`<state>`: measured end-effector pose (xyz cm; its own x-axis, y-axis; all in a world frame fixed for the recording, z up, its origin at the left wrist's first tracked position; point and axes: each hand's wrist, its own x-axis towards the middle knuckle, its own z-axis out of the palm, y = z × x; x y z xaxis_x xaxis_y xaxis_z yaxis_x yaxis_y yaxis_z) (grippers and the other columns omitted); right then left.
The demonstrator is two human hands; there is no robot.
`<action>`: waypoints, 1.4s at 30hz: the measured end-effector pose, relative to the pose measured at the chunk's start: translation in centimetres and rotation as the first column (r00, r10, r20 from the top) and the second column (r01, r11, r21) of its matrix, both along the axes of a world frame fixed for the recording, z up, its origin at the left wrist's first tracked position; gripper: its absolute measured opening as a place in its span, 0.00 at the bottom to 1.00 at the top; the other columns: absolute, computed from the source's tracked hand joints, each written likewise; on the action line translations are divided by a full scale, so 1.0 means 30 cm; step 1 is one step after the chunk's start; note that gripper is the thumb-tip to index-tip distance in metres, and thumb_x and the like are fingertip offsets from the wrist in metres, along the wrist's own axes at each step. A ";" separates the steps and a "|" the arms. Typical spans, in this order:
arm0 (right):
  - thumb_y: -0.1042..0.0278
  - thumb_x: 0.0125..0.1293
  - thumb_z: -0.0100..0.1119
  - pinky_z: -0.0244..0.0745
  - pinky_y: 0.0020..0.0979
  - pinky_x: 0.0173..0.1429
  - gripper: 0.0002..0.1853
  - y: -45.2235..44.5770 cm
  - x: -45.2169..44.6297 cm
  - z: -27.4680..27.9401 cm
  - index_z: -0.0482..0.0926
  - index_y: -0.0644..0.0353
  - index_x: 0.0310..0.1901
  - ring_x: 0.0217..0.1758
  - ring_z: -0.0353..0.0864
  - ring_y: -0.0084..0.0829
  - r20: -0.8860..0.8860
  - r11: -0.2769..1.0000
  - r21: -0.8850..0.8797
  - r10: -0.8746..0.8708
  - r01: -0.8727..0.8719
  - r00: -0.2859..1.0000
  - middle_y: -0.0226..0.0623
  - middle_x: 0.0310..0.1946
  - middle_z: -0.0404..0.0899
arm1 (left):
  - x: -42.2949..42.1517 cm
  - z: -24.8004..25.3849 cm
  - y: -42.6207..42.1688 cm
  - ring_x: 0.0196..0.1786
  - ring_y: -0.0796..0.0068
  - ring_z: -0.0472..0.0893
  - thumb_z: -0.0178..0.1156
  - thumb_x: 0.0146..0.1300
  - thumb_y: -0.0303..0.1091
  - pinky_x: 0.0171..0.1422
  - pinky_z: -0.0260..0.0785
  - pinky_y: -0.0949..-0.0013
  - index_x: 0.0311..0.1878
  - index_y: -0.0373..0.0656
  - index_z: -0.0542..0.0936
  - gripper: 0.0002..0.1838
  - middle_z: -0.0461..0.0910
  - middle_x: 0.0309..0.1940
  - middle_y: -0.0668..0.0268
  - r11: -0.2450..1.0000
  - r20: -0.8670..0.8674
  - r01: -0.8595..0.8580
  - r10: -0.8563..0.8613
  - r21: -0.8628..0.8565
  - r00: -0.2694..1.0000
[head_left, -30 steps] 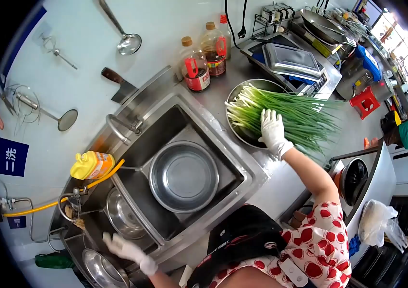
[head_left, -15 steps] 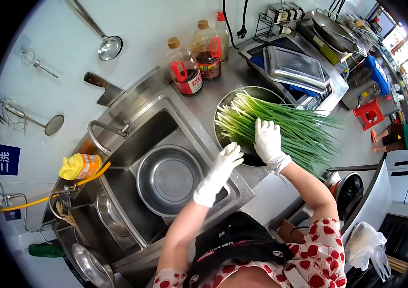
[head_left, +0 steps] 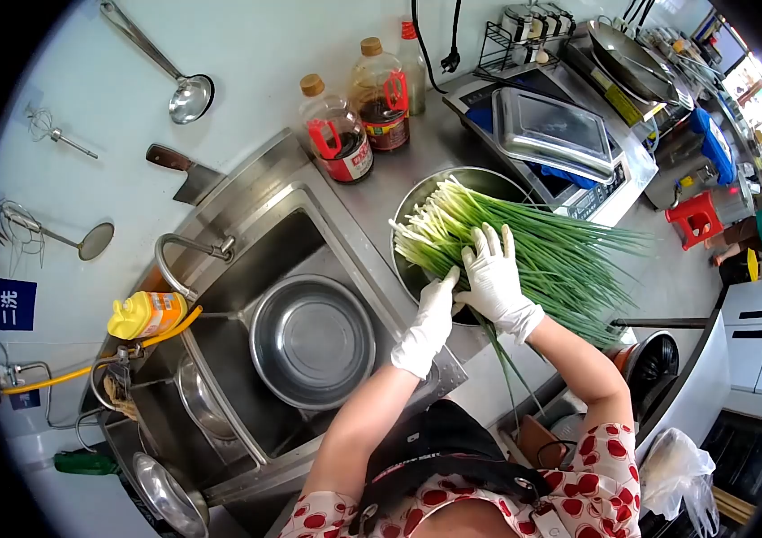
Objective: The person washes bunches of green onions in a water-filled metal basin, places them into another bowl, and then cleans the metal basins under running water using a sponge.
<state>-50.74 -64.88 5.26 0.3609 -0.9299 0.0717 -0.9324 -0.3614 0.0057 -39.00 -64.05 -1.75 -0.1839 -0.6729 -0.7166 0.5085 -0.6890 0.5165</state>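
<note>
The onions [head_left: 551, 255] lie in the bowl [head_left: 411, 277] on the bench [head_left: 372, 206], by the sink's [head_left: 266, 247] right edge. The right hand [head_left: 494, 280] is open on them. The left hand [head_left: 431, 321] is half closed beside it; I cannot tell if it grips.

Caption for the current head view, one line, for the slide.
Gloved left hand and right hand on green onions in a metal bowl, beside the sink.

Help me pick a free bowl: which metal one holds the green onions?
The metal bowl on the counter, right of the sink in the picture. Green onions, under the right hand, overhang its rim; the bowl in the larger basin looks empty.
</note>
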 end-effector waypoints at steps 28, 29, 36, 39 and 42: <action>0.71 0.49 0.71 0.59 0.36 0.68 0.43 0.115 -0.081 0.456 0.59 0.67 0.66 0.64 0.65 0.40 0.744 0.985 0.167 -0.149 0.035 0.651 0.47 0.59 0.66 | -0.118 0.556 0.169 0.52 0.70 0.72 0.52 0.69 0.27 0.59 0.65 0.70 0.62 0.33 0.57 0.23 0.69 0.52 0.58 0.601 0.093 -0.069 0.234 -0.796 0.968; 0.70 0.48 0.71 0.59 0.35 0.68 0.43 0.123 -0.043 0.500 0.59 0.66 0.66 0.65 0.65 0.39 0.756 0.982 0.187 -0.149 0.008 0.638 0.46 0.60 0.65 | -0.109 0.559 0.194 0.51 0.68 0.72 0.52 0.69 0.29 0.58 0.64 0.70 0.62 0.33 0.57 0.23 0.69 0.51 0.56 0.530 0.100 -0.098 0.332 -0.842 0.938; 0.63 0.50 0.71 0.61 0.39 0.68 0.43 0.044 0.441 0.412 0.60 0.67 0.65 0.65 0.66 0.46 0.775 0.790 0.270 0.161 -0.551 0.611 0.53 0.61 0.65 | 0.404 0.513 0.304 0.58 0.68 0.68 0.50 0.70 0.30 0.65 0.62 0.66 0.65 0.33 0.57 0.24 0.66 0.57 0.58 0.588 -0.025 -0.345 0.483 -0.732 0.875; 0.67 0.51 0.69 0.62 0.35 0.67 0.42 0.029 0.716 0.142 0.58 0.71 0.66 0.63 0.68 0.44 0.804 0.570 0.512 -0.054 -0.643 0.592 0.57 0.58 0.67 | 0.653 0.271 0.362 0.56 0.71 0.71 0.50 0.68 0.26 0.64 0.63 0.67 0.61 0.33 0.65 0.19 0.71 0.54 0.61 0.734 0.016 -0.505 0.573 -0.455 0.819; 0.62 0.49 0.71 0.57 0.34 0.70 0.45 0.033 0.943 -0.238 0.58 0.74 0.65 0.66 0.66 0.44 0.692 0.406 0.693 -0.143 -0.595 0.708 0.60 0.60 0.67 | 0.892 -0.179 0.378 0.54 0.67 0.74 0.51 0.67 0.26 0.62 0.64 0.67 0.59 0.31 0.68 0.18 0.75 0.52 0.60 0.807 0.051 -0.474 0.522 -0.353 0.851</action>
<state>-22.46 -63.87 -1.88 0.7816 -0.4943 -0.3804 -0.4471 -0.0186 -0.8943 -12.25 -52.73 -7.13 0.3237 -0.8372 -0.4409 0.6429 -0.1473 0.7517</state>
